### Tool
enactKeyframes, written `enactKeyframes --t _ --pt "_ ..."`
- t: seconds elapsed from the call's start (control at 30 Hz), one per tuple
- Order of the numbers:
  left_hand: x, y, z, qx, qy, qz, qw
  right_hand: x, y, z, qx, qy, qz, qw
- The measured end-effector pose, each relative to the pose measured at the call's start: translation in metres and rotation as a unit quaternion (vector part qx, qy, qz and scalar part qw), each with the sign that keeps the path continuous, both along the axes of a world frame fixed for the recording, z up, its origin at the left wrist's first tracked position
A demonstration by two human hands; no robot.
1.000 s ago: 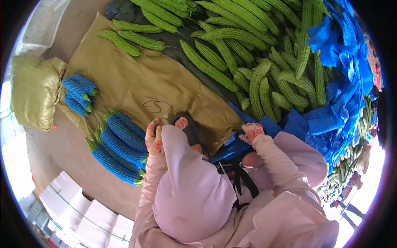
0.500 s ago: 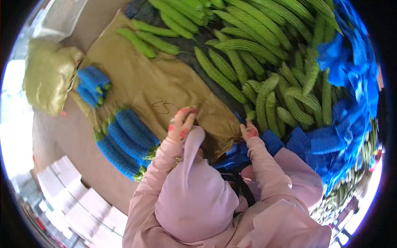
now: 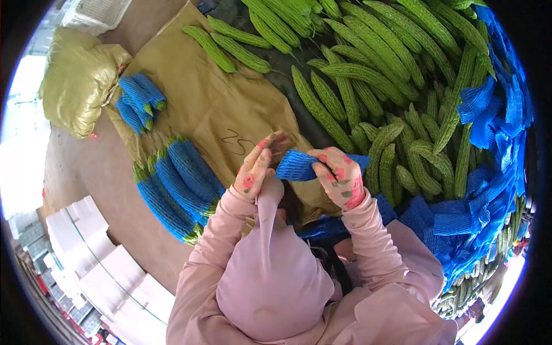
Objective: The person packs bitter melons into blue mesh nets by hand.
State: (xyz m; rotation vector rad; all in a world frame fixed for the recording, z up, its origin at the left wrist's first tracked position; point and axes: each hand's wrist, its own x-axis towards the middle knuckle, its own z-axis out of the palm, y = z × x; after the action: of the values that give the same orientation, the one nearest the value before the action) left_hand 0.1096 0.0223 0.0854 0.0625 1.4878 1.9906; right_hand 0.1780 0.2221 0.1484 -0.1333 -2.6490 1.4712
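A blue mesh sleeve (image 3: pixel 296 165) is gripped in my right hand (image 3: pixel 340 178), its flattened end pointing left over the brown sack sheet. My left hand (image 3: pixel 252 171) is raised beside that end, fingers stretched out and apart with nothing in them. Both hands wear flower-patterned gloves, and the left fingertips look dark. To the right lies a heap of ridged green bitter gourds (image 3: pixel 368 75). Left of my left arm rest several gourds in blue mesh sleeves (image 3: pixel 183 178), green ends showing. A smaller sleeved bunch (image 3: pixel 138 98) lies farther back.
The brown sheet (image 3: pixel 230 115) bears handwritten marks. Loose blue sleeves (image 3: pixel 454 221) pile along the right edge. A stuffed yellowish sack (image 3: pixel 80 80) stands at the left, with white boxes (image 3: pixel 115 273) below and a white crate (image 3: pixel 98 12) behind. A pink hood (image 3: pixel 270 276) fills the lower middle.
My right hand has come up and left from beside the gourd heap, now with a blue mesh sleeve in it. My left hand has turned its fingers toward the sleeve.
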Motion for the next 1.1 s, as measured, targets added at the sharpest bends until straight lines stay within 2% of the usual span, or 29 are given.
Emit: enactKeyframes --t 0.1,0.2,0.3,0.33,0.37,0.4,0.47,0.53,0.57,0.63,0.7,0.73,0.8,0.83,0.87,0.93,0.97,1.0,1.03,1.07,1.1 --pt "-0.003 -0.003 0.02 0.086 -0.134 -0.006 0.987 -0.009 -0.007 -0.001 -0.025 -0.008 0.013 1.0" --pt "-0.002 0.0 0.024 0.049 -0.119 -0.043 0.991 -0.013 -0.006 -0.017 0.011 -0.012 0.053 0.998" --pt "0.002 0.004 0.037 0.058 -0.155 -0.008 0.986 -0.01 -0.015 -0.028 0.072 0.004 0.119 0.99" --pt "0.002 0.005 0.038 0.064 -0.167 0.006 0.984 -0.007 -0.028 -0.027 -0.168 -0.07 0.05 0.982" --pt "0.003 0.004 0.031 0.066 -0.167 0.006 0.984 -0.006 -0.038 -0.026 -0.397 -0.139 -0.023 0.907" --pt "0.006 0.003 0.017 0.066 -0.141 -0.012 0.988 -0.005 -0.044 -0.031 -0.396 -0.139 -0.023 0.907" --pt "0.007 0.004 0.022 0.066 -0.118 -0.029 0.99 -0.005 -0.05 -0.038 -0.344 -0.173 0.003 0.923" --pt "0.009 0.007 0.032 0.111 -0.239 0.02 0.964 -0.006 -0.053 -0.038 -0.305 -0.201 0.013 0.931" --pt "0.011 0.007 0.028 0.152 -0.252 0.047 0.955 -0.006 -0.053 -0.034 -0.331 -0.176 0.015 0.927" --pt "0.011 0.007 0.03 0.121 -0.245 0.052 0.961 -0.004 -0.054 -0.033 -0.356 -0.151 0.017 0.922" --pt "0.01 0.003 0.025 0.094 -0.2 0.038 0.974 -0.001 -0.051 -0.034 -0.485 -0.154 -0.007 0.861" --pt "0.009 0.002 0.026 0.096 -0.199 0.036 0.975 -0.002 -0.046 -0.028 -0.483 -0.153 -0.008 0.862" --pt "0.006 -0.002 0.029 0.085 -0.173 0.058 0.98 -0.004 -0.033 -0.014 -0.501 -0.238 -0.024 0.832" --pt "0.003 -0.004 0.03 -0.002 -0.144 0.05 0.988 0.0 -0.03 -0.026 -0.513 -0.223 -0.044 0.828" --pt "0.001 -0.007 0.03 -0.002 -0.144 0.049 0.988 0.004 -0.026 -0.032 -0.513 -0.222 -0.045 0.828" --pt "-0.006 -0.012 0.03 -0.074 -0.06 0.004 0.995 0.011 -0.02 -0.043 -0.41 -0.216 -0.137 0.876" --pt "-0.012 -0.013 0.029 -0.12 -0.056 -0.029 0.991 0.01 -0.025 -0.05 -0.311 -0.127 -0.15 0.93" --pt "-0.017 -0.008 0.027 -0.119 -0.054 -0.026 0.991 0.011 -0.028 -0.054 -0.31 -0.125 -0.147 0.931" --pt "-0.019 0.001 0.027 -0.188 0.27 -0.057 0.942 0.008 -0.035 -0.049 -0.164 -0.116 -0.122 0.972" --pt "-0.02 0.011 0.036 -0.241 0.562 -0.084 0.787 0.006 -0.041 -0.046 -0.016 -0.104 -0.094 0.99" --pt "-0.014 0.021 0.049 -0.184 0.568 -0.092 0.797 0.004 -0.043 -0.051 -0.051 -0.039 -0.041 0.997"
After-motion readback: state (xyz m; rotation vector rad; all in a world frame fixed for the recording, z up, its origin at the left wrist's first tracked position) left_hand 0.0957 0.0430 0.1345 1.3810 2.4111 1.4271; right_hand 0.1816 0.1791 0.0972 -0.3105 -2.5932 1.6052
